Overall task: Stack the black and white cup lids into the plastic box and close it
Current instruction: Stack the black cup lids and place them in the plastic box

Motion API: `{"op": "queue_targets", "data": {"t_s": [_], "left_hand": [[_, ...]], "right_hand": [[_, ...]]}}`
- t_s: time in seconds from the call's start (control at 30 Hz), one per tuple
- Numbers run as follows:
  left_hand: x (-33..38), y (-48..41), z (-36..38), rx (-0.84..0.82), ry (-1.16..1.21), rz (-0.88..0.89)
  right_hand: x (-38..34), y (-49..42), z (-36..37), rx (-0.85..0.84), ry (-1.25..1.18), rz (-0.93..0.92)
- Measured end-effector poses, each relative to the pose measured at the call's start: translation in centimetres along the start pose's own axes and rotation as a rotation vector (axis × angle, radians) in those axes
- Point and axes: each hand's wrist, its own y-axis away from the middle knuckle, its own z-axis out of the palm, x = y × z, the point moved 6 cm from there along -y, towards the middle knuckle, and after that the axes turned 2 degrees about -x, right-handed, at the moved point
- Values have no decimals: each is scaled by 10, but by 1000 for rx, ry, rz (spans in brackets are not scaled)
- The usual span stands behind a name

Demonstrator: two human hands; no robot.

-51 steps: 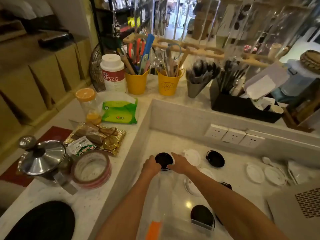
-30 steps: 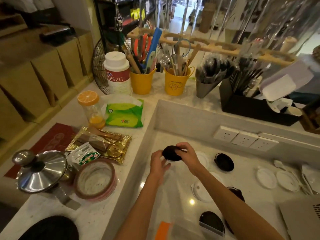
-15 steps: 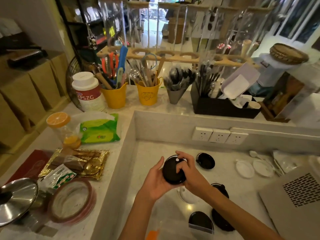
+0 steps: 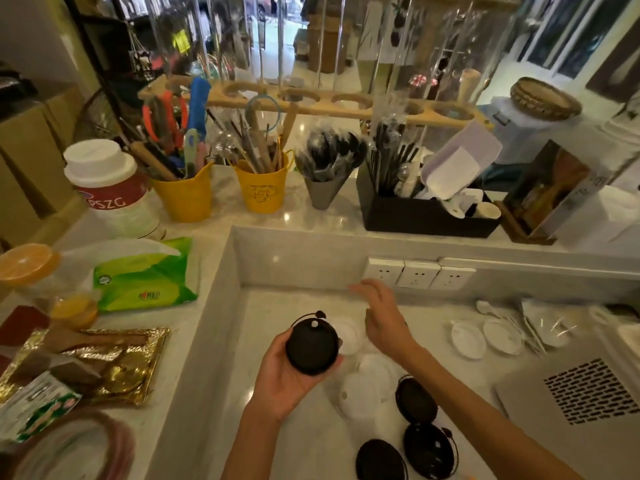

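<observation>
Black round plastic cup lid now sits gripped in our left hand alone; our right hand lets go, open and empty, reaching centre-frame for more.

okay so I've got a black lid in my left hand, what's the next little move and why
Probably lower the right hand, open and empty, onto the white lid just beneath it, since the left hand already holds a black lid and loose lids remain on the counter.

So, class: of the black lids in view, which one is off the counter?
The black lid cupped in the left hand; the other black lids lie flat on the counter nearer the camera.
</observation>
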Motion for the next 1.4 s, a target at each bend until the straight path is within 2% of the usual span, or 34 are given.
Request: {"op": "queue_targets", "data": {"t_s": [0.07,0.13,0.2,0.27,0.43,0.6,0.67,0.77,0.93,1.03,1.1,1.17,1.27,1.4], "left_hand": [[5,-1,-4,-12,36,29],[8,-2,-9,-32,84,56],[11,-2,-18,-26,125,75],[13,-2,-25,-17,170,81],[10,1,-34,-7,250,86],[5,3,-28,0,216,106],[3,7,-27,11,196,137],[0,14,-23,37,172,172],[-11,33,-8,42,92,195],[-18,45,3,12,41,239],[-23,51,11,4,-30,261],[-30,56,17,23,-153,258],[-39,64,22,72,-296,269],[-43,73,22,125,-386,324]], "right_hand": [[46,-17,4,-106,117,242],[92,-13,19,-303,227,476],[119,6,38,-481,282,596],[132,23,52,-549,313,609],[138,25,50,-374,238,541],[132,16,17,-68,-157,695],[120,17,5,7,-413,702],[87,28,-9,20,-804,620],[17,70,-22,-28,-988,468],[-23,92,-14,-173,-1103,400],[-54,101,-7,-321,-1088,331],[-79,104,-2,-366,-976,253],[-96,103,-1,-226,-744,201],[-99,112,3,-114,-577,250]]}}
